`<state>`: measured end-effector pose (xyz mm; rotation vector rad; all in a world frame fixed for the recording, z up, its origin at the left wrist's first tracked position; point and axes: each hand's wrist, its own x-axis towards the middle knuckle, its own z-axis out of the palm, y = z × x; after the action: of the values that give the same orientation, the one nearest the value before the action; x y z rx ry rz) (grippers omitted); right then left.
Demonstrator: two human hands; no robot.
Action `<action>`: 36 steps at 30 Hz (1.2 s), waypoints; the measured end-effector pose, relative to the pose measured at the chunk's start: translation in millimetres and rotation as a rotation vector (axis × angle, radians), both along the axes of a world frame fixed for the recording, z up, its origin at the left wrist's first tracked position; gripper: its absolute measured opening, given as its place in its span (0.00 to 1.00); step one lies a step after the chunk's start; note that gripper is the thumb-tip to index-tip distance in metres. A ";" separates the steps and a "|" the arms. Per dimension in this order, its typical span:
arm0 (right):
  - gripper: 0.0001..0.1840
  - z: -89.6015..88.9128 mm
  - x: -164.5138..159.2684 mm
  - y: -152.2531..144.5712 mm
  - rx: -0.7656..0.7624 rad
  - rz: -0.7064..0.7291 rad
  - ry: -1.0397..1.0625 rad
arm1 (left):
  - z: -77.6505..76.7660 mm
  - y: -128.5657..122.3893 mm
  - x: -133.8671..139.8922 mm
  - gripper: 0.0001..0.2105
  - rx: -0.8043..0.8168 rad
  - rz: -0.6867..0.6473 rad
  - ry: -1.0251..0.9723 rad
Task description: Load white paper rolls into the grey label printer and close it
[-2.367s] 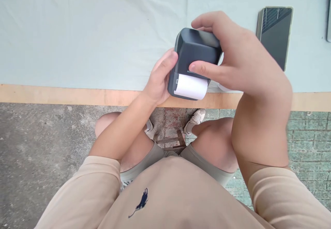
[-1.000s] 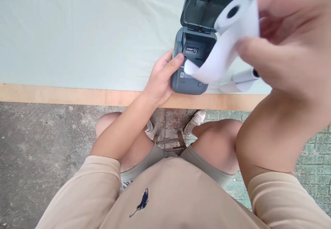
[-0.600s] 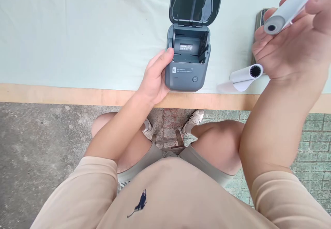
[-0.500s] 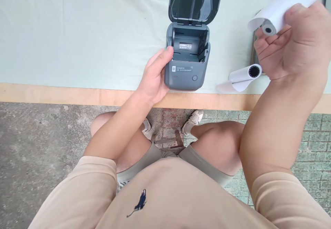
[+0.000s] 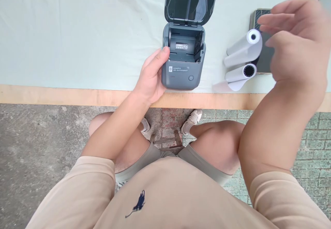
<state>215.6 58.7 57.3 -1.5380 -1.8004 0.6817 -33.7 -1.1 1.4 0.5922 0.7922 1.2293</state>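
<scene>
A small dark grey printer (image 5: 181, 72) stands near the table's front edge with its lid (image 5: 191, 1) swung up and its paper bay bare. My left hand (image 5: 151, 77) grips the printer's left side. My right hand (image 5: 292, 39) hovers with fingers spread, holding nothing, just right of a white paper roll (image 5: 244, 48) lying on the cloth. A second white roll (image 5: 240, 75) with a loose end lies just in front of the first.
A dark phone (image 5: 263, 55) lies partly under my right hand, behind the rolls. A pale cloth (image 5: 77, 32) covers the table, and the wooden front edge (image 5: 64, 96) runs across. My knees and a stool are below the table.
My right hand opened the printer lid, lifted the paper roll out, carried it right and let it go on the cloth beside the other roll. My left hand stayed on the printer.
</scene>
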 end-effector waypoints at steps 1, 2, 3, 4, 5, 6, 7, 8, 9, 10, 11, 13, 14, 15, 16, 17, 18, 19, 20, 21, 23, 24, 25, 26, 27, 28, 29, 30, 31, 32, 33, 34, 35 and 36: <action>0.27 6.0 2.8 -3.4 0.037 -0.026 -0.038 | 0.0 -0.2 0.1 0.14 -0.004 0.001 0.003; 0.25 12.6 5.6 -7.7 0.039 -0.048 -0.111 | 0.0 -0.3 0.2 0.14 -0.005 0.000 0.005; 0.22 19.2 8.2 -12.8 -0.003 -0.056 -0.210 | 0.0 -0.4 0.4 0.14 -0.005 -0.002 0.008; 0.19 25.2 10.6 -18.5 -0.082 -0.045 -0.313 | 0.0 -0.4 0.5 0.15 -0.002 -0.005 0.012; 0.16 30.2 12.6 -24.5 -0.157 -0.023 -0.402 | 0.1 -0.4 0.7 0.15 0.003 -0.008 0.017; 0.15 33.6 14.3 -30.6 -0.212 0.005 -0.459 | 0.2 -0.4 0.9 0.15 0.008 -0.010 0.022; 0.16 35.4 15.5 -36.3 -0.232 0.035 -0.474 | 0.4 -0.3 1.2 0.15 0.012 -0.010 0.029; 0.17 35.5 16.4 -41.4 -0.233 0.063 -0.485 | 0.6 -0.2 1.7 0.16 0.015 -0.010 0.035; 0.19 34.1 16.9 -45.6 -0.227 0.096 -0.491 | 1.0 -0.1 2.2 0.16 0.017 -0.010 0.042; 0.22 31.8 17.3 -48.6 -0.220 0.131 -0.492 | 1.3 0.0 2.9 0.16 0.014 -0.007 0.053; 0.23 28.7 17.5 -50.6 -0.221 0.168 -0.490 | 1.6 0.0 3.5 0.15 0.008 0.000 0.068; 0.24 22.3 17.7 -52.0 -0.226 0.224 -0.482 | 1.9 0.0 4.6 0.16 -0.007 0.021 0.100; 0.22 19.4 17.7 -51.8 -0.217 0.230 -0.477 | 1.9 0.0 4.9 0.16 -0.009 0.030 0.111; 0.20 16.9 17.7 -51.3 -0.202 0.221 -0.474 | 1.9 -0.1 5.1 0.16 -0.007 0.036 0.115; 0.18 15.0 17.6 -50.7 -0.190 0.214 -0.473 | 1.8 -0.2 5.1 0.16 -0.002 0.037 0.112; 0.16 13.5 17.4 -50.2 -0.181 0.212 -0.475 | 1.8 -0.3 5.0 0.16 0.005 0.034 0.105; 0.15 12.5 17.0 -49.8 -0.173 0.213 -0.475 | 1.9 -0.4 4.9 0.16 0.011 0.029 0.096; 0.14 11.9 16.5 -49.7 -0.164 0.219 -0.475 | 2.1 -0.4 5.0 0.16 0.013 0.025 0.088; 0.14 11.7 16.0 -50.0 -0.156 0.225 -0.473 | 2.6 -0.4 5.1 0.15 0.008 0.023 0.086; 0.14 11.9 15.3 -50.8 -0.147 0.227 -0.474 | 3.3 -0.4 5.5 0.15 -0.005 0.023 0.090; 0.14 13.8 14.1 -53.7 -0.128 0.204 -0.479 | 5.2 -0.3 6.5 0.15 -0.043 0.034 0.100; 0.13 15.4 13.7 -55.9 -0.120 0.188 -0.484 | 6.1 -0.3 7.0 0.15 -0.065 0.045 0.101; 0.13 17.5 13.3 -58.5 -0.115 0.170 -0.487 | 6.8 -0.3 7.3 0.15 -0.084 0.056 0.097; 0.12 20.1 13.0 -61.4 -0.112 0.153 -0.487 | 7.2 -0.3 7.5 0.15 -0.097 0.064 0.091; 0.12 23.1 12.5 -64.6 -0.112 0.143 -0.491 | 7.4 -0.4 7.4 0.15 -0.102 0.066 0.086; 0.11 26.5 11.7 -67.8 -0.117 0.138 -0.482 | 7.3 -0.5 7.1 0.14 -0.100 0.062 0.085; 0.12 30.1 10.1 -70.9 -0.121 0.138 -0.457 | 7.0 -0.7 6.8 0.14 -0.093 0.053 0.090; 0.12 33.8 7.7 -73.9 -0.122 0.143 -0.417 | 6.6 -0.9 6.4 0.14 -0.085 0.044 0.097; 0.11 37.3 4.4 -76.6 -0.121 0.155 -0.338 | 6.2 -1.1 6.2 0.14 -0.079 0.039 0.103; 0.12 40.5 -0.1 -78.8 -0.117 0.178 -0.231 | 5.8 -1.3 6.1 0.14 -0.075 0.039 0.104; 0.13 43.1 -5.4 -80.4 -0.109 0.206 -0.112 | 5.6 -1.5 6.1 0.14 -0.075 0.045 0.099; 0.14 44.7 -11.5 -81.3 -0.102 0.236 0.001 | 5.4 -1.6 6.3 0.14 -0.079 0.053 0.091; 0.15 45.3 -18.0 -81.3 -0.091 0.267 0.095 | 5.3 -1.7 6.4 0.14 -0.083 0.062 0.081; 0.14 44.7 -24.7 -80.3 -0.087 0.306 0.170 | 5.3 -1.7 6.5 0.14 -0.085 0.068 0.072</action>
<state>191.0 -21.6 102.0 -1.2264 -1.9142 1.0174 -27.1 -2.8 6.7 0.5460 0.9271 1.2352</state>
